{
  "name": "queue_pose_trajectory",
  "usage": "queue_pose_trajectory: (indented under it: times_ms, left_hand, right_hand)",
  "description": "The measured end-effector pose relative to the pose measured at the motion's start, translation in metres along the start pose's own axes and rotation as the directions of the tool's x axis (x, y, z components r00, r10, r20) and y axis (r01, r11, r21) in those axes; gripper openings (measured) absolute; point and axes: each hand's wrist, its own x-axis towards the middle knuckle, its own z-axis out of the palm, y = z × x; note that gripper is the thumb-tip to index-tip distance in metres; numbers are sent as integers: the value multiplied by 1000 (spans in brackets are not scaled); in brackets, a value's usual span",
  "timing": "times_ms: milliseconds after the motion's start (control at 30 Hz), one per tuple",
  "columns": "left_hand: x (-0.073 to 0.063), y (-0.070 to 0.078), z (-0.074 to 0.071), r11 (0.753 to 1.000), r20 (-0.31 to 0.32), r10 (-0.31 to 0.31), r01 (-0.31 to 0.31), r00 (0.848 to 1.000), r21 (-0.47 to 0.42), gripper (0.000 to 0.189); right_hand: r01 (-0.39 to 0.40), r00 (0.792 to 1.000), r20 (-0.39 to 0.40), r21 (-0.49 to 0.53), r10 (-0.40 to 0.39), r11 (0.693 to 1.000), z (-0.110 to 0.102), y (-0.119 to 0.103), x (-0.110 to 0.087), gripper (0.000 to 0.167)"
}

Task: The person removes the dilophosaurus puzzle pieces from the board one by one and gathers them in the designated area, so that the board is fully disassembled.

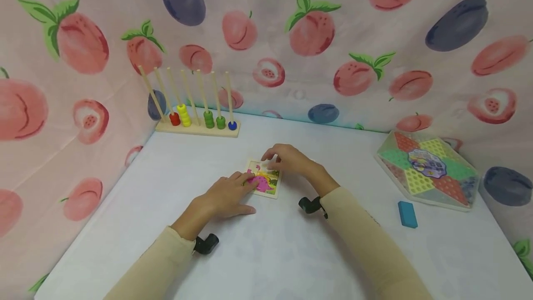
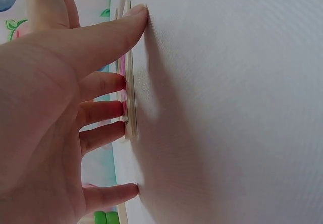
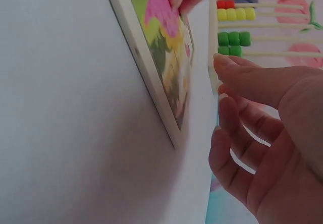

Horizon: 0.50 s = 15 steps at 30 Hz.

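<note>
A small wooden dinosaur puzzle [image 1: 264,184] with a pale frame lies flat on the white table. My left hand [image 1: 229,194] rests with extended fingertips on the puzzle's left part, over the pink dinosaur picture; its thumb reaches out to the table surface. In the left wrist view, several fingers [image 2: 103,110] meet the thin edge of the board. Above the puzzle's upper right corner is my right hand [image 1: 291,160], fingers loosely bent. The right wrist view shows nothing between that hand's thumb and fingers [image 3: 234,115], which stand apart from the puzzle picture [image 3: 169,57].
At the back left stands a wooden peg counting rack [image 1: 197,128] with red, yellow, green and blue beads. To the right lie a hexagonal board-game box [image 1: 426,165] and a blue block [image 1: 407,214]. A fruit-print cloth [image 1: 258,59] hangs behind the table.
</note>
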Motion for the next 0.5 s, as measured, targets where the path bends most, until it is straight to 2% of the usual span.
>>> queue_pose_trajectory:
  times_ms: [100, 300, 500]
  left_hand:
    - [0, 0, -1, 1000, -4, 6, -6, 1000, -1, 82]
    - [0, -1, 0, 1000, -13, 18, -18, 1000, 7, 81]
    - [0, -1, -1, 1000, -6, 14, -14, 1000, 14, 82]
  right_hand:
    - [17, 1000, 21, -37, -16, 999, 4, -4, 4, 27]
    - [-13, 998, 67, -59, 17, 998, 10, -5, 9, 31]
    - [-7, 998, 63, -69, 12, 998, 15, -2, 12, 31]
